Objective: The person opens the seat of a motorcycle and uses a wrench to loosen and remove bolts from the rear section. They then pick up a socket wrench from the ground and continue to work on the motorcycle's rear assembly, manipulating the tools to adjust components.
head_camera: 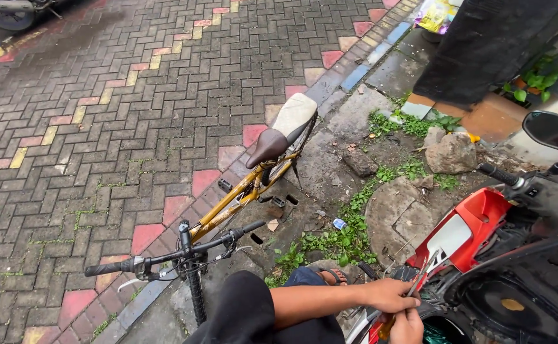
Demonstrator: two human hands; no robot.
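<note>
While I crouch beside the red scooter (483,223), my left hand (390,294) reaches out from my knee with its fingers curled over a thin metal tool (424,271), whose pale shaft rises past my knuckles toward the scooter's red and white panel. My right hand (407,326) sits just below the left, at the bottom edge of view, closed into a loose fist; it seems to grip the orange handle (386,330) poking out at its left, though I cannot tell how firmly. Right of both hands lies the scooter's open black compartment (515,299). Beyond my fingers to the left, well apart, a yellow bicycle (241,191) with a brown saddle stands on the brick paving (100,127). Ahead of my hands, weeds (343,239) and a rock (451,153) sit on wet ground.
</note>
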